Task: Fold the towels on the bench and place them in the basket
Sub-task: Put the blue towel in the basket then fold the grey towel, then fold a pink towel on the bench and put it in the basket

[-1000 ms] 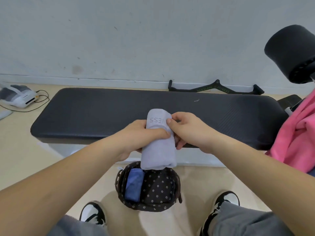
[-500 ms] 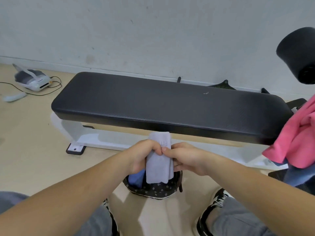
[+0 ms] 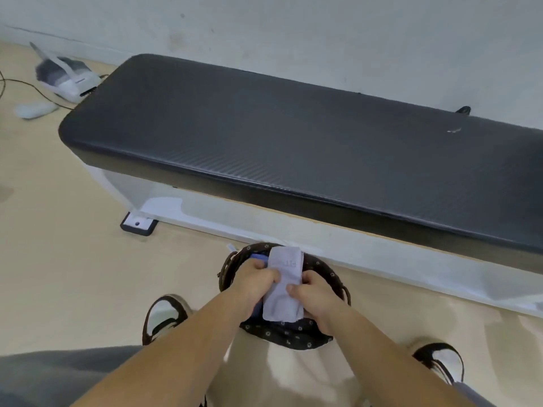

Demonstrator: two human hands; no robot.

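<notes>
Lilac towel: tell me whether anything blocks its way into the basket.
Nothing visible blocks it. The left hand and right hand hold the lilac towel in the mouth of the basket; the blue towel lies at its left, off the path.

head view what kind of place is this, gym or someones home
Probably a home gym or small workout room: a black padded bench on a white frame against a bare wall, a corded device on the floor. The left hand and right hand hold a grey towel over a basket.
</notes>
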